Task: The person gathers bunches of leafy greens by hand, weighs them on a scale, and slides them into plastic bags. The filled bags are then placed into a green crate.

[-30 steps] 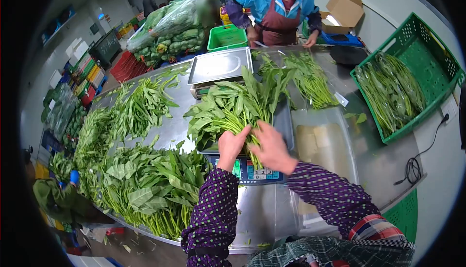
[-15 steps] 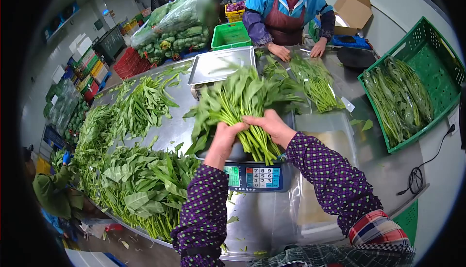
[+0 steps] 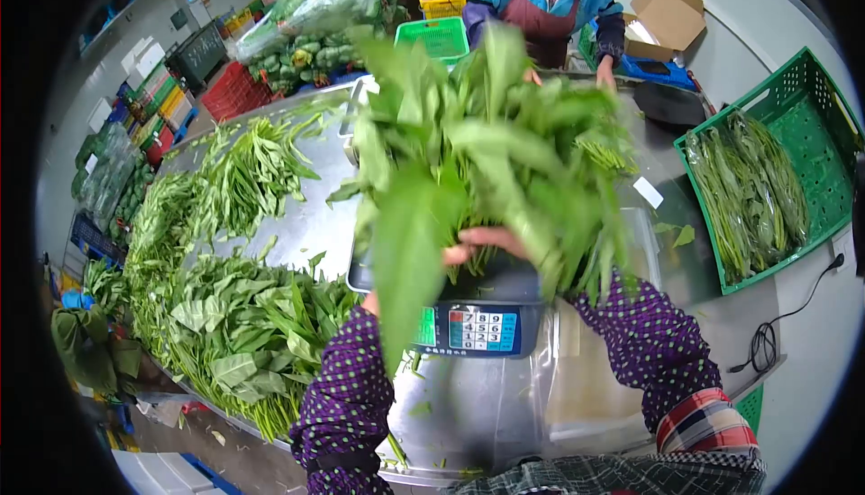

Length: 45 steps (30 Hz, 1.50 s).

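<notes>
A large bunch of leafy greens [image 3: 496,148] is raised over the scale, its leaves spread and blurred. My left hand [image 3: 450,256] is closed round the lower part of the bunch, largely covered by a hanging leaf. From the right, my right hand [image 3: 497,239] wraps the same stems, partly behind leaves. Below them is the scale [image 3: 478,328] with its keypad and green display, and a dark tray [image 3: 505,283] on top.
Heaps of loose greens [image 3: 243,315] cover the left of the metal table [image 3: 487,405]. A green crate [image 3: 811,153] with bagged greens stands at the right. Across the table is a co-worker [image 3: 541,0]; a second metal-topped scale [image 3: 353,121] is partly hidden.
The bunch has come up toward the camera, its leaves now spreading over my hands and hiding more of the table. The co-worker's hands are now mostly behind the leaves.
</notes>
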Each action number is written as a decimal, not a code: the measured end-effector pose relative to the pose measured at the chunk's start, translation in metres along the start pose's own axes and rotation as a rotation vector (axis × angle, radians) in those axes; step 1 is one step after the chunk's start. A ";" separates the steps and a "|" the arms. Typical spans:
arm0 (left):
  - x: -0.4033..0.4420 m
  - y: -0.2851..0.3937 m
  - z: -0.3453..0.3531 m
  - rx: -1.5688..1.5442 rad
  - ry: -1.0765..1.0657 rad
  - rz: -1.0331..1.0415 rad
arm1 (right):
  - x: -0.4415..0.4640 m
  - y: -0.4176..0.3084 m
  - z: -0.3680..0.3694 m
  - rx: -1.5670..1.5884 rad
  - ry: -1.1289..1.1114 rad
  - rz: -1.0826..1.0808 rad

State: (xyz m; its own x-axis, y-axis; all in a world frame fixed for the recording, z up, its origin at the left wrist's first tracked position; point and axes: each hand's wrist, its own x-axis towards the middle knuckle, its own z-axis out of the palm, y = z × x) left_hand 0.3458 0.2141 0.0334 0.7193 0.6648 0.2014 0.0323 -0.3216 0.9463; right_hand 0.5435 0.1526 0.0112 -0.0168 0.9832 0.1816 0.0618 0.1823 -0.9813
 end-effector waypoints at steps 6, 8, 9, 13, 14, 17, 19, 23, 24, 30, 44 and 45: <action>-0.001 0.002 0.015 -0.192 -0.130 -0.161 | -0.013 -0.017 0.007 0.349 -0.034 0.270; -0.002 0.037 0.022 -0.260 -0.125 -0.250 | -0.022 -0.050 0.003 0.340 -0.001 0.243; -0.002 0.048 0.026 -0.305 -0.158 -0.390 | -0.034 -0.062 -0.003 0.406 -0.035 0.344; -0.008 0.088 0.076 -0.117 -0.365 -0.167 | -0.104 -0.104 -0.048 0.260 -0.050 0.643; -0.009 0.081 0.087 0.283 -0.360 -0.059 | -0.120 -0.112 -0.057 0.127 -0.035 0.774; -0.010 0.072 0.131 0.680 -0.375 0.005 | -0.161 -0.119 -0.079 -0.118 -0.179 0.451; -0.003 0.061 0.145 0.727 -0.233 0.347 | -0.177 -0.099 -0.101 -0.452 -0.281 0.264; 0.003 -0.032 0.176 0.072 -0.391 0.184 | -0.166 -0.087 -0.157 -1.398 -0.281 -0.308; 0.002 -0.023 0.187 0.444 -0.344 0.350 | -0.165 -0.071 -0.163 -1.571 -0.216 -0.464; -0.045 -0.046 0.237 1.481 -0.619 0.686 | -0.259 0.049 -0.138 -1.493 -0.222 -0.359; -0.031 0.024 0.253 0.649 -0.048 0.341 | -0.249 0.008 -0.161 -1.156 0.313 -0.224; -0.032 0.040 0.260 0.590 -0.173 0.296 | -0.239 0.007 -0.152 -1.131 0.254 -0.227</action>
State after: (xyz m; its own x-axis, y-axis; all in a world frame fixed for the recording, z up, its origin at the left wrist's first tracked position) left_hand 0.5042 0.0048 -0.0009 0.8552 0.3908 0.3403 0.1553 -0.8198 0.5512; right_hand 0.6997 -0.0804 -0.0293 0.0503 0.8773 0.4774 0.9338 0.1283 -0.3341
